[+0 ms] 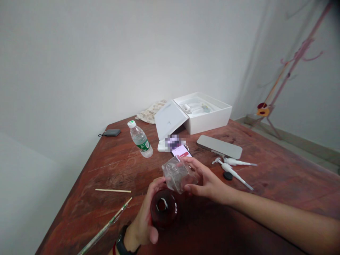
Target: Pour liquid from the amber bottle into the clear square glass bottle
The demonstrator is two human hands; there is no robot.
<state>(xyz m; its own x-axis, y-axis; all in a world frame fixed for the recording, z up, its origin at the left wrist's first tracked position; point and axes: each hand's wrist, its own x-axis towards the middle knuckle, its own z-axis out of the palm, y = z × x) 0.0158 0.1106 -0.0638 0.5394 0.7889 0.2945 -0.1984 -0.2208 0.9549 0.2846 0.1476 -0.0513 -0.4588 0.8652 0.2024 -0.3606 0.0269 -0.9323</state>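
My left hand [147,212] is wrapped round the side of a dark red-brown round bottle [167,219] whose open mouth faces up. Just above and right of that bottle, my right hand [205,182] grips a clear plastic square container [176,175], tilted over toward the bottle. Whether the two touch, I cannot tell. To the right of my right hand lie two white pump heads with tubes, one pump head [231,170] in front of the other pump head [237,162]. A black cap [227,175] lies beside them.
A water bottle [142,141] stands behind my hands. Beyond are an open white box [209,118], a phone [183,151] and a grey flat case [220,146]. At left lie a thin stick [113,190], wrapped chopsticks [106,226] and a grey power bank [111,132]. A wall borders the table [106,166].
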